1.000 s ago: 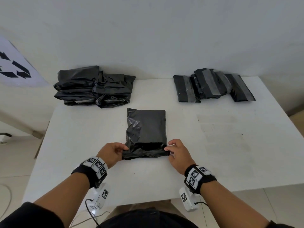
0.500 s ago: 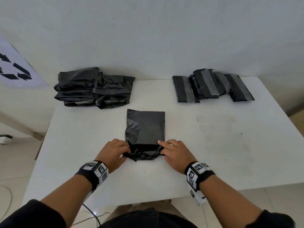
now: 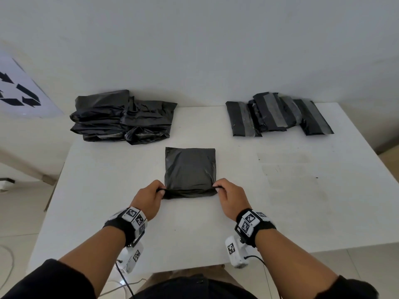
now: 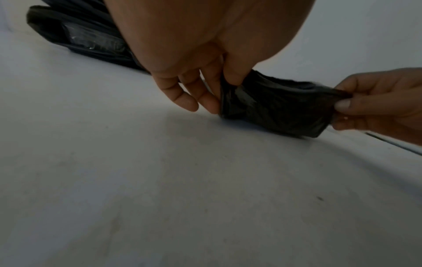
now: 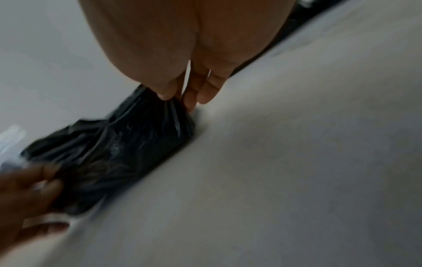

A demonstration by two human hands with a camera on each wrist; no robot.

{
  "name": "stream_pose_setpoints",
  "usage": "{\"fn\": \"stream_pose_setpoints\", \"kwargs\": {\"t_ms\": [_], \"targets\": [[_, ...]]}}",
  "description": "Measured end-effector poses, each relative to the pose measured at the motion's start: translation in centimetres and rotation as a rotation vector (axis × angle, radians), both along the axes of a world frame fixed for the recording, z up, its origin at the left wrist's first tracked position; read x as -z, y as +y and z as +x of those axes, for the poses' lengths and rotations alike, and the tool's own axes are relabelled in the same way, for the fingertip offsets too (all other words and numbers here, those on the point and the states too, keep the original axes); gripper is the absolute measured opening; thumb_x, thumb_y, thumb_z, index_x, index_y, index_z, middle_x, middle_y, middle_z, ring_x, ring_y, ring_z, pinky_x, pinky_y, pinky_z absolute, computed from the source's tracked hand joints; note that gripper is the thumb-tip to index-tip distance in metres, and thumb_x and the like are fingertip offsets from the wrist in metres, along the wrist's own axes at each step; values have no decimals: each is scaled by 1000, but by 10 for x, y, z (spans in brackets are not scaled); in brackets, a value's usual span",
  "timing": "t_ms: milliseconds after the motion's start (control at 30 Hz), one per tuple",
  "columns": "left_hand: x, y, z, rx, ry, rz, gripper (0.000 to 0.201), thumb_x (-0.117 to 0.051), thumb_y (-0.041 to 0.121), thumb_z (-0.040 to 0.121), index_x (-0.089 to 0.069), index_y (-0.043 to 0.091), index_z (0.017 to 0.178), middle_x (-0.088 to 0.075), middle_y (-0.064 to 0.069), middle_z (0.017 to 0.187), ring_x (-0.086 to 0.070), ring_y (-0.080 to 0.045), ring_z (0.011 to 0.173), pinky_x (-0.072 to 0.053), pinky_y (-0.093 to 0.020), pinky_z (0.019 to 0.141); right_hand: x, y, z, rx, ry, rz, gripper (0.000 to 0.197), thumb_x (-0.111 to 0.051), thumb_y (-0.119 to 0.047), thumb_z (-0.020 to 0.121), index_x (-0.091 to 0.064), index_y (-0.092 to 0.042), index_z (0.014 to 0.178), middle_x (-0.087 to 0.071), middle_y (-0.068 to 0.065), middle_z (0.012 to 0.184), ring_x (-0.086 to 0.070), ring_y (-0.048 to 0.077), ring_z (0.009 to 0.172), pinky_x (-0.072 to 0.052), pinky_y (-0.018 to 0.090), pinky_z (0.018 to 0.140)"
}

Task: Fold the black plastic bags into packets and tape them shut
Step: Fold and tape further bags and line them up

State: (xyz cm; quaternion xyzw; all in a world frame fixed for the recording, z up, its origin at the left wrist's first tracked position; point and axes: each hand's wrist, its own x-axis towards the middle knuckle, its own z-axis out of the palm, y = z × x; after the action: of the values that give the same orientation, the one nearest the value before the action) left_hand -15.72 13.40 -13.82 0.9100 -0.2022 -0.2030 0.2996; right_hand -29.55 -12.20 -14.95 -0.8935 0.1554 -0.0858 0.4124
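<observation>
My left hand (image 3: 149,197) and right hand (image 3: 230,196) each pinch a near corner of the bag (image 3: 190,169), which lies mid-table (image 3: 280,212) with its near edge rolled up. It feels light, limp and slick (thin film springs open), so corners are the place to hold. Farther off: loose bags (image 3: 121,118) at left, taped packets (image 3: 278,114) at right. The right wrist view is blurred, so that pinch is probably thumb against forefinger.
</observation>
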Motion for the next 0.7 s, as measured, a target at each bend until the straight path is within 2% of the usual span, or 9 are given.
{"fn": "stream_pose_setpoints", "kwargs": {"t_ms": [67,200,233,300,367,433,567,633,700], "targets": [[1,-2,0,-4,20,10,10,-52,21,97,-52,28,89,-64,-1,75,-58,-25,69,-48,-34,67,3,1,0,89,26,109,23,-51,-5,95,-66,-21,99,-57,-10,64,-49,5,55,-38,13,57],[-3,-4,-1,76,-3,44,9,-55,27,94,-49,33,98,-66,4,81,-58,-19,72,-43,-30,68,8,-1,2,96,129,178,22,-50,-11,97,-67,-25,100,-58,-8,65,-49,4,56,-38,13,57],[-6,-4,-1,116,-44,36,14,-59,33,91,-51,32,102,-67,8,87,-57,-15,77,-44,-29,71,8,-2,3,93,142,172,21,-50,-13,97,-67,-25,100,-60,-7,67,-51,4,58,-38,13,58],[-9,-5,-2,238,-165,36,39,-67,52,80,-54,31,111,-62,14,94,-54,-8,86,-43,-28,78,5,-5,5,91,160,167,20,-50,-15,97,-68,-26,100,-63,-6,70,-53,4,61,-41,14,60],[-9,-11,-2,355,-263,58,57,-68,68,71,-56,31,112,-57,15,97,-51,-8,88,-43,-27,80,3,-7,4,88,177,174,20,-50,-16,97,-67,-26,98,-64,-3,71,-55,7,63,-43,16,61],[-8,-19,-1,414,-303,57,50,-72,63,70,-61,28,105,-57,12,97,-52,-12,87,-46,-30,79,2,-8,4,91,186,183,21,-49,-16,98,-66,-28,97,-65,-1,72,-55,9,63,-43,18,62],[-10,-32,1,406,-326,-5,14,-74,32,81,-66,22,85,-61,7,87,-54,-17,83,-48,-34,75,-2,-7,0,108,178,213,17,-52,-16,96,-64,-28,99,-65,-4,76,-54,4,63,-43,22,64],[-11,-34,2,382,-281,5,11,-70,31,86,-64,22,83,-61,8,82,-52,-15,81,-45,-31,74,-4,-5,-4,88,131,205,21,-60,-20,92,-60,-30,111,-65,-8,98,-58,3,82,-45,20,74],[-11,-36,3,345,-239,12,11,-67,31,88,-63,22,84,-61,8,82,-51,-13,80,-41,-26,72,-5,-2,-8,-8,91,100,45,-67,-37,85,-53,-28,126,-54,-11,120,-52,4,104,-44,19,87]]}}
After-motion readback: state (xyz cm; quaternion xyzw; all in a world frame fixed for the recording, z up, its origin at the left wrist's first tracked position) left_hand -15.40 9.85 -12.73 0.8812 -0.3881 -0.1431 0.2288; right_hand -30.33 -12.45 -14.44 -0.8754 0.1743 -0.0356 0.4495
